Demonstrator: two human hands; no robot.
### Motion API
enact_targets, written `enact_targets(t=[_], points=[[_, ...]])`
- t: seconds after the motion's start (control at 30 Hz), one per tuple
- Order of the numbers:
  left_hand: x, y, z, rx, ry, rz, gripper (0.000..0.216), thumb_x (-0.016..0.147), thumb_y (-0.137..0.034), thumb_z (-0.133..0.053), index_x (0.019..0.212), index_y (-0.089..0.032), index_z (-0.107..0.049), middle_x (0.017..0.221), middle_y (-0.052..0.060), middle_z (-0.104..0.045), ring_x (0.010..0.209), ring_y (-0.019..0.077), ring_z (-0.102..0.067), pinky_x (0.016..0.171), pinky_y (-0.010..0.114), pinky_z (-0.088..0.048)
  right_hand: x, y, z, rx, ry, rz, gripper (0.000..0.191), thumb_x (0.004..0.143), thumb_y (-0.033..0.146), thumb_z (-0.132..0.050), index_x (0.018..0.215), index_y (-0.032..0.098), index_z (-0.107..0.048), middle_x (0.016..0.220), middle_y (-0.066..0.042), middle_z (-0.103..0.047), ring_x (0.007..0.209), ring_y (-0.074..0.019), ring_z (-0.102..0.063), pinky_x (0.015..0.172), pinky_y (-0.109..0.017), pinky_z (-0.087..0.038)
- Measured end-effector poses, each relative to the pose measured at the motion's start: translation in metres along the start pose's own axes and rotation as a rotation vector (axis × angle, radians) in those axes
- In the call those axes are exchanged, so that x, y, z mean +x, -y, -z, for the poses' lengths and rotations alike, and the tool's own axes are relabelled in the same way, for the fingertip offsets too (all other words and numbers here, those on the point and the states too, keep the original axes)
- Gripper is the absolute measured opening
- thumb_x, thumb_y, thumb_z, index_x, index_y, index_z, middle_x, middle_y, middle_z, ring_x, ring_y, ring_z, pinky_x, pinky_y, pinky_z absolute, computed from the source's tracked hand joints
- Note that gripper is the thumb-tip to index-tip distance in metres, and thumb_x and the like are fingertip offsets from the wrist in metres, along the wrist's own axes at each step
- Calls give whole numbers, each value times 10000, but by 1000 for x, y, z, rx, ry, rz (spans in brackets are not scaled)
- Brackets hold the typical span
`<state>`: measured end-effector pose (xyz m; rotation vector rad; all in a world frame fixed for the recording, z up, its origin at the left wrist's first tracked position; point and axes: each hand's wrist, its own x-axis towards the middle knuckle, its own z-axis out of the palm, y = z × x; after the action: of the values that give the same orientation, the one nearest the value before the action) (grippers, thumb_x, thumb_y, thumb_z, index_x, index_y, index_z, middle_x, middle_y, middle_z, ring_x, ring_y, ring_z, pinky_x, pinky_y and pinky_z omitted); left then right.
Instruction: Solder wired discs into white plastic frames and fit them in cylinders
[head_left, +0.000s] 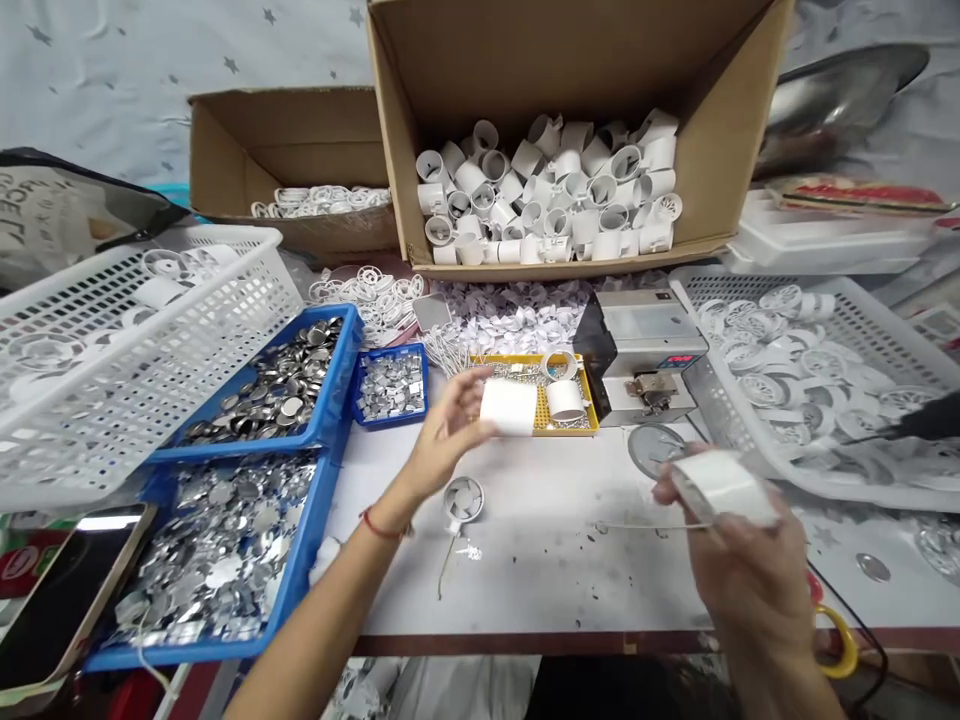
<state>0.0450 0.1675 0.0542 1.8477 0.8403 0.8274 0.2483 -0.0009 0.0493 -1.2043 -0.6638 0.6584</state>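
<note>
And now, left hand (446, 430) pinching a white plastic sleeve (508, 407) out at its 3 o'clock, long axis level; right hand (742, 560) closed around a second white sleeve (722, 488), axis slanting toward 4 o'clock; yellow perforated tray (510, 358) at 12 o'clock, nearer the left hand!

Two hands (442, 440) (739, 560) at six o'clock, one white sleeve (510, 407) in each, plus a third sleeve (564, 400) upright on one yellow tray (592, 425) just past the center toward twelve o'clock. Two cardboard boxes (570, 60) (285, 130) at eleven and twelve o'clock. Two white mesh baskets (225, 235) (750, 280) at nine and three o'clock. Three blue trays (345, 330) (300, 590) (424, 370) around eight to ten o'clock. One phone (60, 600) at eight o'clock. One gray bench machine (637, 340) at one o'clock.
</note>
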Motion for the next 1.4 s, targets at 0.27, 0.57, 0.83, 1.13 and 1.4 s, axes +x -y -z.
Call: enact_targets(t=[0.27, 0.57, 0.83, 1.13, 1.4], points=[[-79, -12, -33, -811, -71, 424, 625, 664, -455, -606, 1206, -145, -580, 920, 86, -627, 778, 203, -569, 649, 282, -469, 5, 25, -60, -272, 222, 186, 431, 633, 297, -736, 1034, 197, -616, 821, -31, -664, 665, -180, -619, 562, -292, -503], [-83, -6, -27, -1008, -59, 357, 582, 633, -421, -724, 1145, -157, -639, 831, 48, -627, 716, 175, -552, 618, 241, -438, 2, 34, -65, -429, 378, 174, 434, 594, 266, -753, 1002, 191, -627, 880, -32, -685, 734, -175, -629, 620, -263, -522], [-89, -2, -27, -1024, 29, 337, 614, 681, -440, -717, 1222, -168, -616, 880, 52, -649, 741, 181, -576, 640, 244, -455, 7, 40, -72, -628, 428, 150, 411, 615, 312, -743, 994, 201, -630, 801, -13, -687, 679, -191, -644, 604, -295, -525], [-102, -2, -37, -876, -45, 285, 423, 898, -459, -549, 1225, -194, -590, 1123, 84, -616, 1013, 227, -554, 883, 317, -440, 6, 25, -54, -542, 781, 492, 478, 813, 260, -708, 1238, 255, -489, 1227, -75, -622, 1166, -217, -575, 990, -364, -473], [-112, -10, -48, -812, -34, 556, 512, 824, -625, -569, 1053, -167, -570, 616, -62, -328, 524, 71, -241, 472, 197, -247, -4, -5, -37, -635, 724, 423, 513, 851, 403, -659, 1305, 279, -456, 1195, -94, -578, 1105, -245, -581, 876, -378, -522]])
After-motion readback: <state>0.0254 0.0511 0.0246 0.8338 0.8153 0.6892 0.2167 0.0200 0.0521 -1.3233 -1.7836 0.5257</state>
